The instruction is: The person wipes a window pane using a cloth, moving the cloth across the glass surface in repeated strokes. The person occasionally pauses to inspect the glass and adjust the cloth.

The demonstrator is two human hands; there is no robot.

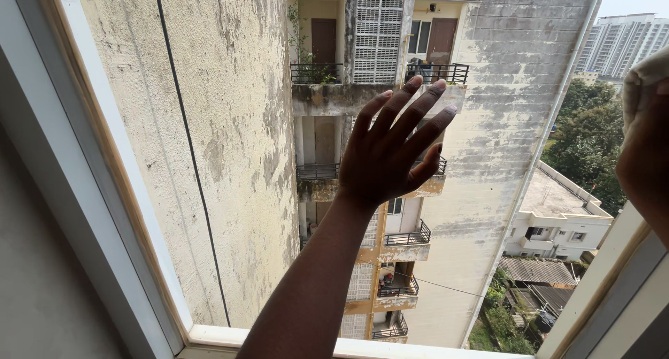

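Note:
My left hand (387,153) is raised with its fingers spread and lies flat against the window pane (230,157), back towards me, holding nothing. My forearm rises from the bottom middle of the view. At the right edge my right hand (644,157) is only partly in view. It is closed on a pale cloth (648,73) that sticks out above it, close to the glass by the right window frame (599,275).
The white window frame (77,192) slants down the left side and the sill (390,346) runs along the bottom. Outside, far below, are a stained apartment block with balconies (380,77), a drainpipe (550,129), trees and low roofs.

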